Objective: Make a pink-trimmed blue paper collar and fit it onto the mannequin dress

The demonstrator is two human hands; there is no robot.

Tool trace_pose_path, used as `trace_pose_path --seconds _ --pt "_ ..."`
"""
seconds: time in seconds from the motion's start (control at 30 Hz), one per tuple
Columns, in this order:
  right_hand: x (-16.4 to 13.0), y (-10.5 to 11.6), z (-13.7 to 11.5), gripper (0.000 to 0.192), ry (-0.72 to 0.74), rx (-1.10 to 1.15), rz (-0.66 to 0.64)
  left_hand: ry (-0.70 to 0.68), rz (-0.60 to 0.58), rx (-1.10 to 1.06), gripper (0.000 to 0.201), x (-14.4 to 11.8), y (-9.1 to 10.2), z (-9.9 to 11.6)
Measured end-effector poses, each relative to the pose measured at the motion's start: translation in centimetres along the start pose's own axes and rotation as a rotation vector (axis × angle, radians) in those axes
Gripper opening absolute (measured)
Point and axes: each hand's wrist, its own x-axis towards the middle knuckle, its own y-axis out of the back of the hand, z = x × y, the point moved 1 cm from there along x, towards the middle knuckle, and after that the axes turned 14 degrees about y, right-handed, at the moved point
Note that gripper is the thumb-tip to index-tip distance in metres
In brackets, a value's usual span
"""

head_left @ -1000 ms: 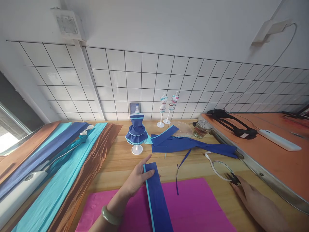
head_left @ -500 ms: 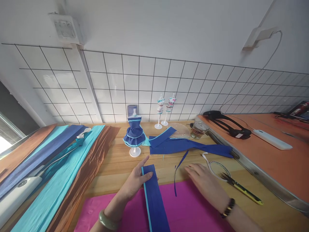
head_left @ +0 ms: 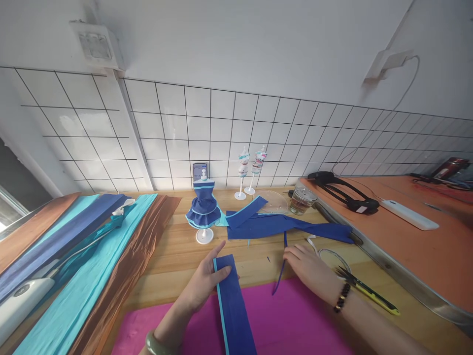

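Note:
My left hand (head_left: 202, 282) grips the top end of a wide blue crepe paper strip (head_left: 236, 318) with a light blue edge, thumb on top and index finger stretched forward. The strip runs down over a magenta sheet (head_left: 291, 308). To the right, my right hand (head_left: 313, 270) has its fingertips closed on a thin dark blue offcut (head_left: 280, 279), whose lower end hangs over the magenta sheet's edge. Beyond my hands stands a small dress form (head_left: 203, 209) in a blue ruffled dress with light blue trim. Larger blue strips (head_left: 266, 227) lie beside it.
Yellow-handled snips (head_left: 369, 292) and a white cable (head_left: 334, 256) lie at the right. Farther back are a glass (head_left: 302, 199), a clear plate (head_left: 271, 201) and two small dress forms (head_left: 242, 172). Turquoise paper (head_left: 92, 266) and brown paper (head_left: 144, 241) cover the left side.
My right hand has closed on the thin blue offcut, which has shifted right. A tiny blue scrap shows where it lay. My left hand still holds the wide strip.

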Motion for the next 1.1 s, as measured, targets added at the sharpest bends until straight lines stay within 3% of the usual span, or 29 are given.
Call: trace_pose_path --seconds 0.17,0.27,0.33,0.43,0.53,0.63,0.77,0.93,1.1 --pt "-4.7 0.6 2.4 0.036 -0.081 0.014 -0.011 0.006 0.02 0.003 0.082 0.0 0.0 0.1" --pt "-5.3 1.5 2.2 0.049 -0.197 0.091 0.036 0.023 0.024 0.003 0.084 -0.1 -0.3 0.1" --pt "-3.5 2.6 0.7 0.042 -0.302 0.343 0.071 0.027 -0.004 0.01 0.085 -0.1 -0.6 0.0" --pt "1.8 4.3 -2.7 0.033 -0.432 0.869 0.105 -0.001 -0.03 0.064 0.084 -0.2 -0.9 -0.1" --pt "7.6 4.9 -5.9 0.033 -0.383 1.236 0.185 -0.032 0.009 0.154 0.081 -0.2 -0.8 -0.1" --pt "11.5 4.3 -7.4 0.034 -0.338 1.288 0.197 -0.063 0.023 0.2 0.08 -0.2 -0.5 0.0" --pt "13.1 3.4 -7.1 0.034 -0.354 1.318 0.24 -0.05 0.011 0.169 0.094 0.0 -0.2 0.0" --pt "11.4 2.7 -3.8 0.036 -0.55 1.253 0.457 0.071 -0.117 0.161 0.109 0.0 0.1 -0.1" --pt "7.4 0.8 -0.7 0.039 -0.731 1.22 0.544 0.138 0.039 0.336 0.097 -0.3 1.7 0.7"
